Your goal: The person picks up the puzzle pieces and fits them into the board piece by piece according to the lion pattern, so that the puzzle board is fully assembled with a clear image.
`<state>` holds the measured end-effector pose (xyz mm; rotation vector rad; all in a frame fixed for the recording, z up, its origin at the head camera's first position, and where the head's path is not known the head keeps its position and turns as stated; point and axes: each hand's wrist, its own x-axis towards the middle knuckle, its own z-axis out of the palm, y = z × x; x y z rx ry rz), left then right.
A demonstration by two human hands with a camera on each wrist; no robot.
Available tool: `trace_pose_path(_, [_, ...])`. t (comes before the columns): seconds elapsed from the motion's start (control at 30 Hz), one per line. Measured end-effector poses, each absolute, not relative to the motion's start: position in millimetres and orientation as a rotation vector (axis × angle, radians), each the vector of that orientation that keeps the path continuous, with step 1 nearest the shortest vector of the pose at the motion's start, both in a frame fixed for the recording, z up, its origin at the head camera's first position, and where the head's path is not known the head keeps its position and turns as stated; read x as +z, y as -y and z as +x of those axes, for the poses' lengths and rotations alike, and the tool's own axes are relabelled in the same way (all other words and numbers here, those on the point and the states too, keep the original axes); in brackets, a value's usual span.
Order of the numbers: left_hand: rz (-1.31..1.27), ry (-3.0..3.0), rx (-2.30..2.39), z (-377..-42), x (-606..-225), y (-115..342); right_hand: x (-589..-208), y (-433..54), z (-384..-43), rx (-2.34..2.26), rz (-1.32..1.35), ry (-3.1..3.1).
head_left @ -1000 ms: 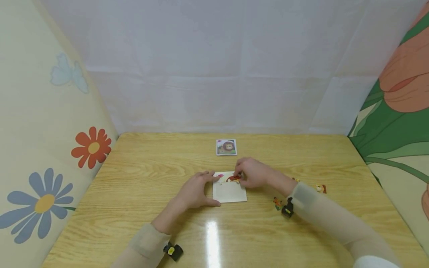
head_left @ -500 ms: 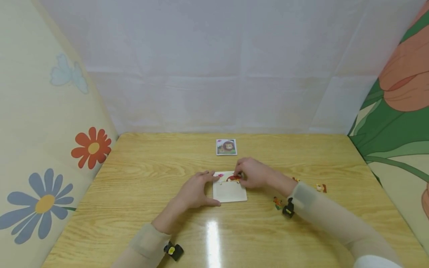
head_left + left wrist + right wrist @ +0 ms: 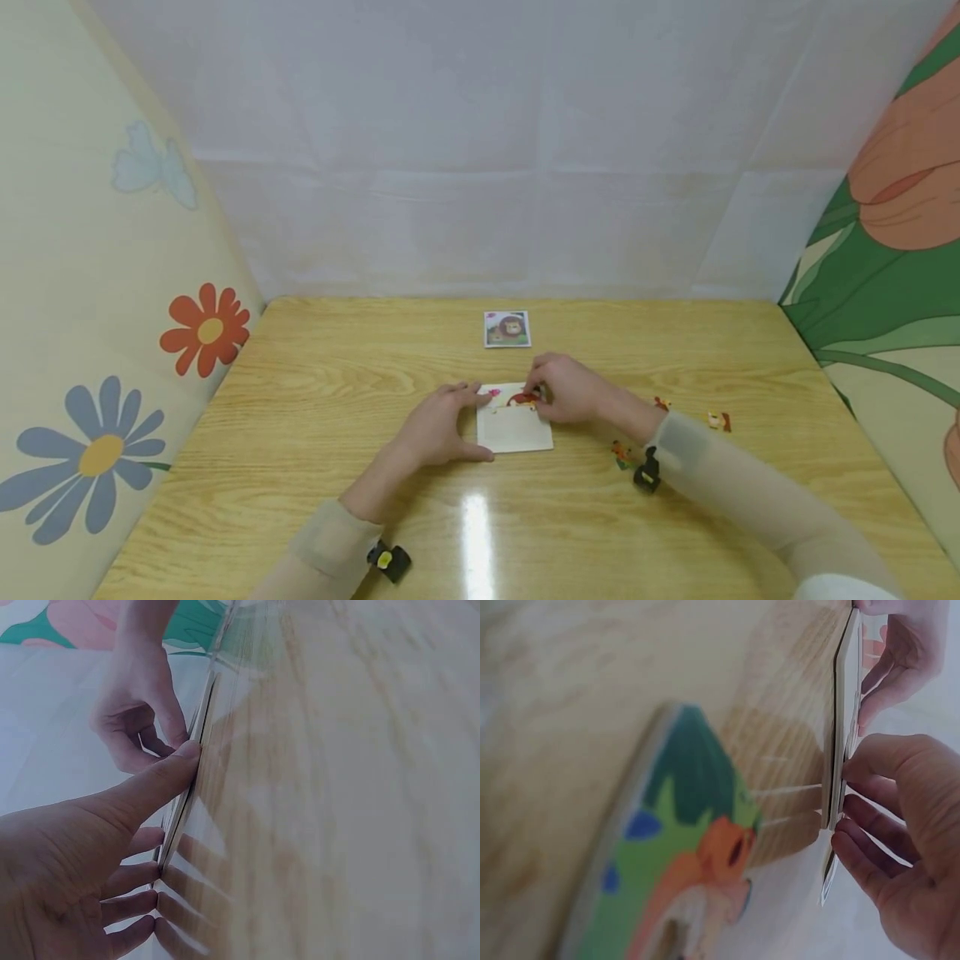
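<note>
A white square puzzle board lies on the table, with pieces along its far edge. One shows a pink flower; right of it is a red-brown puzzle piece. My left hand grips the board's left side, thumb at the near corner and fingers toward the far one. At the far right corner my right hand pinches the red-brown piece, its fingertips partly covering it. In the left wrist view, the left thumb presses the board's edge. The right wrist view shows right-hand fingers around the board's side.
A lion picture card lies beyond the board. Loose pieces lie to the right: a green-and-orange one, a red one beside the right forearm, and a brown-and-white one. A white cloth hangs behind the table.
My right forearm has shifted very slightly, uncovering more of the red loose piece. Both hands and the board stay in nearly the same place.
</note>
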<state>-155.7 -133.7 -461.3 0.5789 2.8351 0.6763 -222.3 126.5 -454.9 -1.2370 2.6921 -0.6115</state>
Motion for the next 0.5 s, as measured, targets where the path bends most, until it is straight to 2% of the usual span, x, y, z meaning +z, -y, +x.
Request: trace_pose_path(0.5, [0.563, -2.834, 0.686, -156.0, -462.1, 133.4, -460.9, -127.8, -219.2, -0.7, -1.182, -2.744])
